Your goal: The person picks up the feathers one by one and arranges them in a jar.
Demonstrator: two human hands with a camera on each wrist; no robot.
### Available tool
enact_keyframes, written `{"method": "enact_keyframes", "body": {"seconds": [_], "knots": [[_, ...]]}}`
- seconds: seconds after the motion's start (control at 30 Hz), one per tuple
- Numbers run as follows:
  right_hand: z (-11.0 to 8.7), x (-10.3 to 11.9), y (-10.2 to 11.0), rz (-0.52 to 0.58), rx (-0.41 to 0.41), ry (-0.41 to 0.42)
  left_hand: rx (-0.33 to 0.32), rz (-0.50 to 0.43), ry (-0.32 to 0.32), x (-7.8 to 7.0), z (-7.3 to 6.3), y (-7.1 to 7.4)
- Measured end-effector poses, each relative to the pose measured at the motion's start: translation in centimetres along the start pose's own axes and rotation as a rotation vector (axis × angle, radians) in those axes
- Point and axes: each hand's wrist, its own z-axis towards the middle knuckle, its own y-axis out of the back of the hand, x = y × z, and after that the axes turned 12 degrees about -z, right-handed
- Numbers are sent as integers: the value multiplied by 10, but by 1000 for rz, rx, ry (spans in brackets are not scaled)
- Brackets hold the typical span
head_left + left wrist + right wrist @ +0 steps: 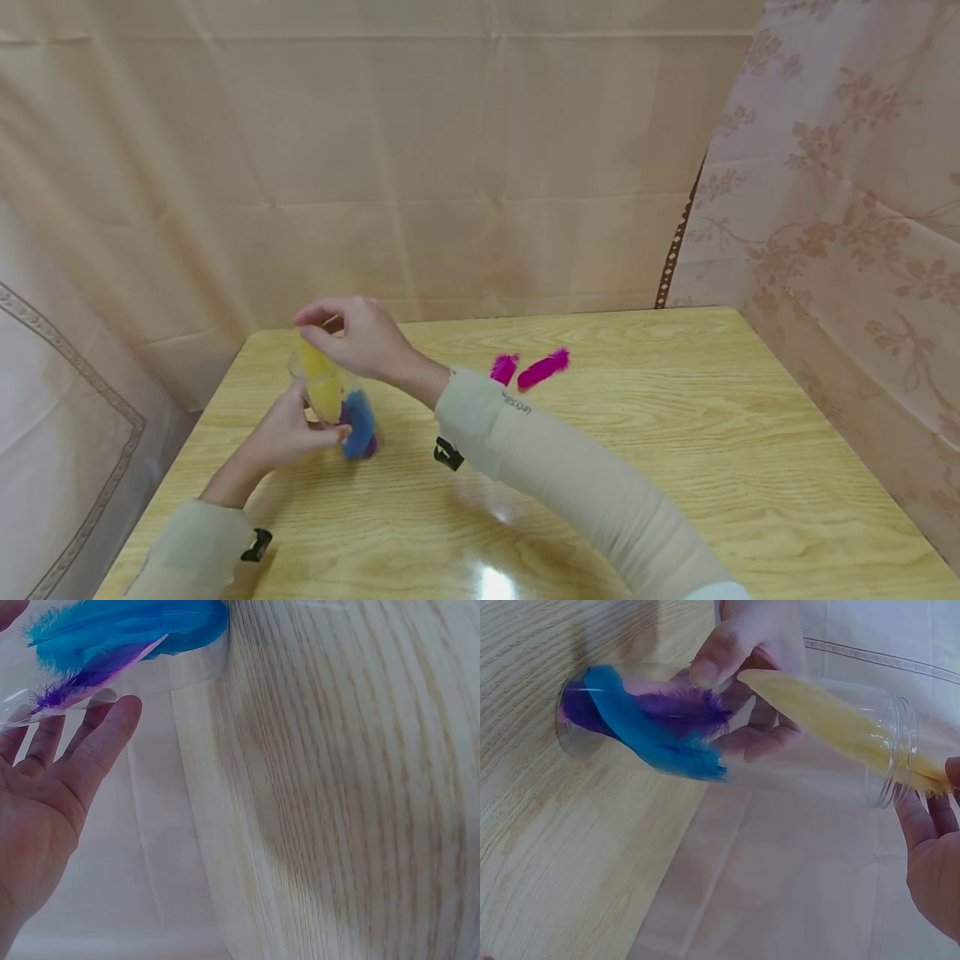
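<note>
A tall clear jar (840, 787) stands on the table, and my left hand (285, 432) holds it around the side, the thumb and fingers curved about it. Inside, toward the bottom, lie a blue feather (641, 746) and a purple feather (679, 712), with a pinkish piece beside them. My right hand (367, 337) is above the jar's mouth, pinching the end of a yellow feather (817, 712). Most of that feather is within the jar, its tip above the blue one. In the left wrist view, the yellow feather does not show.
Two magenta feathers (544, 369) lie on the wood-grain table (675, 433), right of the jar; my right sleeve partly covers the nearer one. A beige cloth (450, 167) hangs behind the table, with patterned cloth (847, 208) along the right side.
</note>
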Motion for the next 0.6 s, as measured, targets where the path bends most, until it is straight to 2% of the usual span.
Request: {"method": "enact_keyframes", "body": {"seconds": [0.27, 0.6], "knots": [[0, 0, 0, -50, 12, 1, -63, 80, 8, 0, 1, -3], [-1, 0, 0, -72, 16, 23, -60, 57, 16, -1, 3, -3]]}}
